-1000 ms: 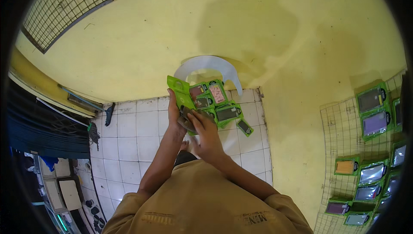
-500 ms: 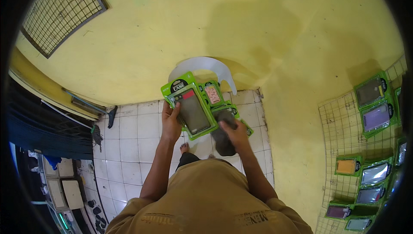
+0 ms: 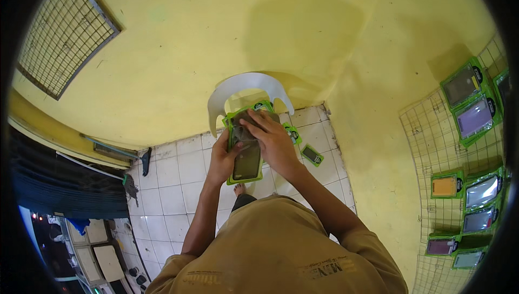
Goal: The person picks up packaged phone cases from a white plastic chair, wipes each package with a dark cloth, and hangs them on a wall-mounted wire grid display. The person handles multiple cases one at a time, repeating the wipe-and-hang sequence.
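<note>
Bright green on the package (image 3: 246, 181) in the left hand (image 3: 219, 160), framing a smoky grey-brown phone case (image 3: 247, 165)! Grey-brown again on the cloth (image 3: 275, 116) at the right hand (image 3: 277, 145). Just beyond both hands, a plain white chair back (image 3: 248, 81) against the yellow wall (image 3: 184, 61). Right of the right hand, a small package (image 3: 312, 155) pairs green with dark grey. Farther right, a square-patterned wire grid (image 3: 427, 126) shows purple (image 3: 474, 116), orange (image 3: 444, 186) and maroon (image 3: 442, 247) cases, all edged green! Below the hands, a tan shirt (image 3: 270, 240) with dark lettering. Left of the left hand, dark lines check the white floor tiles (image 3: 168, 173); beyond, a dark blue shutter (image 3: 65, 186).
</note>
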Demonstrator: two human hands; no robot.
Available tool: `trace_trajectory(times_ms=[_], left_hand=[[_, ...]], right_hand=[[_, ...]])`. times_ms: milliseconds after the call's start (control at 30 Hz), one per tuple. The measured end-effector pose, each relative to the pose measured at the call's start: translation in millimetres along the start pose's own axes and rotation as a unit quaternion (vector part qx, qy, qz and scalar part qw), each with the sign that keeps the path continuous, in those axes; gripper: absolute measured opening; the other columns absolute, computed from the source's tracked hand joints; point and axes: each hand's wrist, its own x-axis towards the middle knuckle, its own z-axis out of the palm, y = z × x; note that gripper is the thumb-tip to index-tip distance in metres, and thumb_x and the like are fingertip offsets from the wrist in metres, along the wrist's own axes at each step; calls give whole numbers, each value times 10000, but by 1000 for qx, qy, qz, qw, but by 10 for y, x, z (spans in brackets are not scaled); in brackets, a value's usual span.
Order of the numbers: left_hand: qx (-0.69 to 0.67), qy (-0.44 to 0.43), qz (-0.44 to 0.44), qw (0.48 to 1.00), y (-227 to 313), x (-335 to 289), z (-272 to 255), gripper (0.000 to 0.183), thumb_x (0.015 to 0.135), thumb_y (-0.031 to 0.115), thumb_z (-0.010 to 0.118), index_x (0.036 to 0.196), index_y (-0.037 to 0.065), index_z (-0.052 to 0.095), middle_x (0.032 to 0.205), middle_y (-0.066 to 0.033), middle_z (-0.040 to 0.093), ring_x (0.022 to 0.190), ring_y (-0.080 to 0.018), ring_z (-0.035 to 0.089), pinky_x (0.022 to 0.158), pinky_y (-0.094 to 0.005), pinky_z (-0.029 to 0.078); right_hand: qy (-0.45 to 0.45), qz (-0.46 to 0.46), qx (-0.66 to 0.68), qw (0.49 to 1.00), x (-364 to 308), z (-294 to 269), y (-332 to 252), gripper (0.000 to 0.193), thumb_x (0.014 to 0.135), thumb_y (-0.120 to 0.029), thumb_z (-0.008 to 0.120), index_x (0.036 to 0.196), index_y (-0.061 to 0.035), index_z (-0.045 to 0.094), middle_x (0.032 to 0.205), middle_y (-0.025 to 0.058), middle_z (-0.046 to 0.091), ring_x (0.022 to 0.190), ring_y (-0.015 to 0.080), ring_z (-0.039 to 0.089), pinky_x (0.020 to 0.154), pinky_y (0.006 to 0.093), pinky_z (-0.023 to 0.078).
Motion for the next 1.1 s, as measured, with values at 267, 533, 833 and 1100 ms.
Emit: trace_trajectory(times_ms=[267,533,833,1100], left_hand=[[-132,127,-28,983,17,-55,-184,379,1016,22,526,1393,18,489,1248,-70,633,1112,-138,590,976,-303,473],[-501,41,-165,849,-69,-38,-88,407,1093,314,378,1408,72,467,1400,-136,543,1298,-276,517,1117,-456,416],[-496,110,-180,842,-191,-72,-299,508,1091,391,320,1478,69,383,1520,-157,419,1411,-312,397,1189,-490,320],[-420,127,-146,887,-237,-107,-430,417,1098,329,340,1458,123,386,1464,-90,474,1352,-272,459,1145,-488,365]], right_hand=[[100,193,142,966,-90,-154,269,486,860,110,533,1302,-65,633,1454,175,522,1248,385,566,1013,400,482],[-17,28,39,999,-103,224,-602,525,816,-30,650,1321,-174,644,1563,97,398,1378,416,411,1109,572,336],[-119,-4,87,989,-778,59,-442,497,835,-7,632,1303,-172,660,1573,91,385,1407,418,378,1135,574,318],[3,201,186,962,-861,52,189,515,847,98,552,1323,-82,632,1470,185,498,1231,345,592,1043,407,467]])
